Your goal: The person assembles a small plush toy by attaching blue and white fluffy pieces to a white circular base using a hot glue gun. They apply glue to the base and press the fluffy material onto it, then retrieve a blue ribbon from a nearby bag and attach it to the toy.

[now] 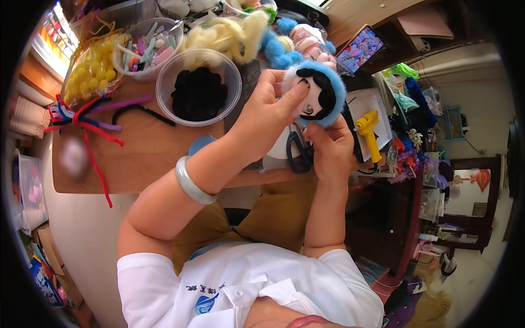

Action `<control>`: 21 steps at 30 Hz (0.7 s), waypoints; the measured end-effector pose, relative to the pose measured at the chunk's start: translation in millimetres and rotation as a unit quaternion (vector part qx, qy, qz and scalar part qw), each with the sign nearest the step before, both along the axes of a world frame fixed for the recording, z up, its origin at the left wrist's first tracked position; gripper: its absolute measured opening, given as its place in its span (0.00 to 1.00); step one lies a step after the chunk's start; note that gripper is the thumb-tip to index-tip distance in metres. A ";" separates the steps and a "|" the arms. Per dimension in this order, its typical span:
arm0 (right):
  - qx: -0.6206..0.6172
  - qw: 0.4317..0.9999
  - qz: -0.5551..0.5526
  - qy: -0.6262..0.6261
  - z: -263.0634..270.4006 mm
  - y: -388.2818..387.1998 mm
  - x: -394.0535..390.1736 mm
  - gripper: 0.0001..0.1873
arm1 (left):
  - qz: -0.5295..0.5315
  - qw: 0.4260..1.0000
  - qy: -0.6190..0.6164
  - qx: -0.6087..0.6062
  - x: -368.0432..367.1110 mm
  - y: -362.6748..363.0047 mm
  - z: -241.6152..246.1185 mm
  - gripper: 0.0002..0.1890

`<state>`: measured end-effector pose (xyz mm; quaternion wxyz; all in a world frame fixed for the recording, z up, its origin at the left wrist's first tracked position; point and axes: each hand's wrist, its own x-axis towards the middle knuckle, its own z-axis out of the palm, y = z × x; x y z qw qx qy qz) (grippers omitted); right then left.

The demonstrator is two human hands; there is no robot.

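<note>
A doll's head (pixel 316 96) with a flat printed face, black fuzzy hair and a light-blue fluffy rim is held up over the table's front part. My left hand (pixel 272 106) grips it from the left, the thumb lying on the face by one eye. From below, the fingers of my right hand (pixel 334 141) pinch its lower edge. Beneath the hands lie dark-blue-handled scissors (pixel 298 153), their blades partly hidden. A light-blue disc (pixel 200 143) sits near my left forearm. To the left stands a clear round tub (pixel 159 88) with black fuzzy pieces inside.
A yellow glue gun (pixel 369 127) rests at the right beside a lit phone (pixel 361 49). Red, blue and purple pipe cleaners (pixel 80 119) overhang the table's (pixel 139 164) left front edge. Behind are a tub of small parts (pixel 147 74), bagged yellow balls (pixel 92 80) and pale-yellow fluffy strips (pixel 223 39).
</note>
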<state>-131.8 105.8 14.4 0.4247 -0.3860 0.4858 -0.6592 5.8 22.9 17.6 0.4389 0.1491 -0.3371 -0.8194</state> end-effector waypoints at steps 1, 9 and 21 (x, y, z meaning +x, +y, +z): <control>-0.006 1.000 0.005 0.002 4.0 0.2 -0.1 0.18 | 0.013 0.998 -0.033 -0.042 0.8 -0.2 1.7 0.15; -0.082 0.992 0.015 0.096 40.7 -2.3 -18.7 0.24 | 0.168 0.916 -0.115 -0.346 -3.4 8.6 -4.3 0.13; -0.126 0.987 -0.006 0.103 26.3 -1.8 -16.1 0.07 | 0.201 0.840 -0.166 -0.476 1.6 8.4 -1.0 0.35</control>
